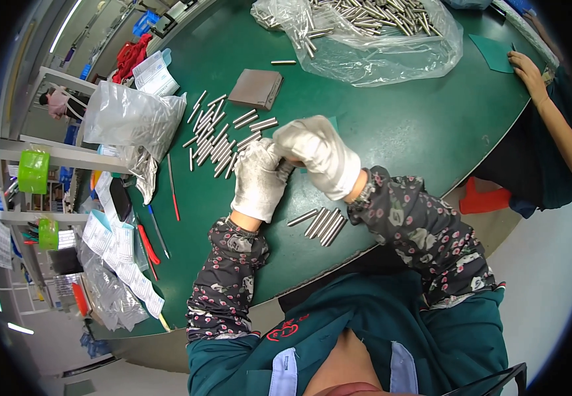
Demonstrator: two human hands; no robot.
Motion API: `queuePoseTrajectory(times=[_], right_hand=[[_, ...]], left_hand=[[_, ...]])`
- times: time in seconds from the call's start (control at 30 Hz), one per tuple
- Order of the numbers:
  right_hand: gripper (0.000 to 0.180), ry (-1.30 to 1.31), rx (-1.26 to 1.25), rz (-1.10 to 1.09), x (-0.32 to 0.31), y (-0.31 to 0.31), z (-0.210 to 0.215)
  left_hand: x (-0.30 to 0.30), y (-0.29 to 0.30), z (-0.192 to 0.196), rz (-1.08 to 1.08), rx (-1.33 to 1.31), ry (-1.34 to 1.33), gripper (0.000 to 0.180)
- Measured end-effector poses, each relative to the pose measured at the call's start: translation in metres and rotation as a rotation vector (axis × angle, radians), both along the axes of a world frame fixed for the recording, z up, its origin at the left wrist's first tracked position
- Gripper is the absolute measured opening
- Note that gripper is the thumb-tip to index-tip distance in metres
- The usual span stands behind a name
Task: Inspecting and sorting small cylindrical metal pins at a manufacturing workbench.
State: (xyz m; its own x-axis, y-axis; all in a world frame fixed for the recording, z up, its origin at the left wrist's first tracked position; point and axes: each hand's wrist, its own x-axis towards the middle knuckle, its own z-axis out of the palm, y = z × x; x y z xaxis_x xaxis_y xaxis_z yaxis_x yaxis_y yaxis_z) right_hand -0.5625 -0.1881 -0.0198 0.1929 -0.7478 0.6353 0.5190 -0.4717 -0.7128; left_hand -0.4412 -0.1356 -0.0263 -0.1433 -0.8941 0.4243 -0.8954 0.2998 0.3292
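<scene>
My left hand and my right hand, both in white gloves, meet over the middle of the green table. Their fingers are closed and pressed together; what they hold, if anything, is hidden. Just left of my left hand lies a loose spread of short steel pins. Several more pins lie side by side near the front edge, below my right hand. A brown-grey rectangular block rests beyond the pins. Part of a lighter green sheet shows behind my right hand.
A clear plastic bag full of steel pins lies open at the back. On the left are red-handled pliers, thin tools, paper strips and a plastic bag. At right, another person's hand touches a green sheet; a red stool stands below.
</scene>
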Motion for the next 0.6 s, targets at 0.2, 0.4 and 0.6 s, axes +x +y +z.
queuePoseTrajectory(times=[0.2, 0.4, 0.6], right_hand=[[0.045, -0.138, 0.637, 0.389, -0.029, -0.013, 0.012], [0.044, -0.178, 0.624, 0.334, -0.029, -0.011, 0.013], [0.043, -0.202, 0.615, 0.31, -0.028, -0.011, 0.012]], left_hand=[[-0.004, 0.004, 0.003, 0.006, 0.033, 0.051, 0.018], [-0.001, 0.003, 0.002, -0.018, -0.015, -0.007, 0.018], [0.0, 0.0, 0.001, -0.03, -0.032, -0.021, 0.018]])
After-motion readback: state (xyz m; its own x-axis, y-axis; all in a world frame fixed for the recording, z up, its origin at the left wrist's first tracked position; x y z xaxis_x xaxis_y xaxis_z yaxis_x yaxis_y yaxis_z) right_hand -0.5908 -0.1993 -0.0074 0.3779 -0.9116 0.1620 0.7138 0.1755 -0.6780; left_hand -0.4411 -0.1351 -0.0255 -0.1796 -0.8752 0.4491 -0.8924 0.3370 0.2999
